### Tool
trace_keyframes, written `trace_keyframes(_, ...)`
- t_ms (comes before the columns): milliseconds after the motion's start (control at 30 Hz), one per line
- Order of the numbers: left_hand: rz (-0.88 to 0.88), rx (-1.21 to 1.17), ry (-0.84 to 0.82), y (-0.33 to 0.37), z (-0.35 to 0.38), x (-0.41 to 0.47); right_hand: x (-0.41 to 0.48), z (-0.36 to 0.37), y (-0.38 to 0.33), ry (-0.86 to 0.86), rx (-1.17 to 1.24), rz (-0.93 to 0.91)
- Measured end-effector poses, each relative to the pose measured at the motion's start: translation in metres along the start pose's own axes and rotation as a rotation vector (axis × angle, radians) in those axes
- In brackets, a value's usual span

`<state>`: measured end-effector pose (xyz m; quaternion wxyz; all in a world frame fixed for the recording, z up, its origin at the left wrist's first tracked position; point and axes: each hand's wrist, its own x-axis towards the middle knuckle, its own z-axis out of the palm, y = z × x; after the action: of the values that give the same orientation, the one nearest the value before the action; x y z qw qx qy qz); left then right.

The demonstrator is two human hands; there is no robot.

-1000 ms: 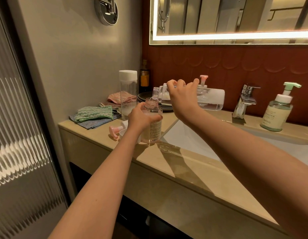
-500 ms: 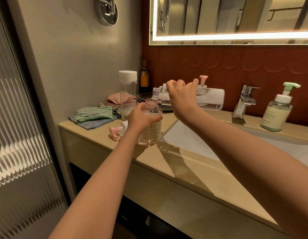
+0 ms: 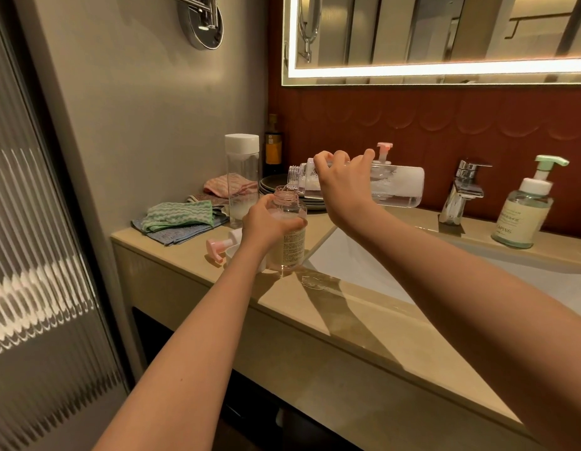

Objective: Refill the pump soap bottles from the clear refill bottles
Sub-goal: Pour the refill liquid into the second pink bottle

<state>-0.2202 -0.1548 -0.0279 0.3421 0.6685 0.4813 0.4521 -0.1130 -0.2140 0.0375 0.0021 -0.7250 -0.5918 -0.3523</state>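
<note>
My left hand grips an uncapped soap bottle that stands on the counter at the sink's left edge. My right hand holds a clear refill bottle tipped on its side, its open neck just above the soap bottle's mouth. Foamy liquid lies along the refill bottle's lower wall. A pink pump head lies on the counter left of the soap bottle. A second clear refill bottle with a white cap stands upright behind. A green-topped pump bottle stands right of the tap.
Folded cloths lie at the counter's back left corner. A stack of dark plates sits behind the bottles, with another pink pump behind my right hand. The chrome tap rises over the white sink. A small dark bottle stands against the wall.
</note>
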Motion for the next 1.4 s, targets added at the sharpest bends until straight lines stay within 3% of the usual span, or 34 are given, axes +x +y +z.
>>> trace_keyframes(1400, 0.003, 0.007, -0.005, -0.0007, 0.0004, 0.0012, -0.0022, -0.0031, -0.0009, -0.017, -0.019, -0.002)
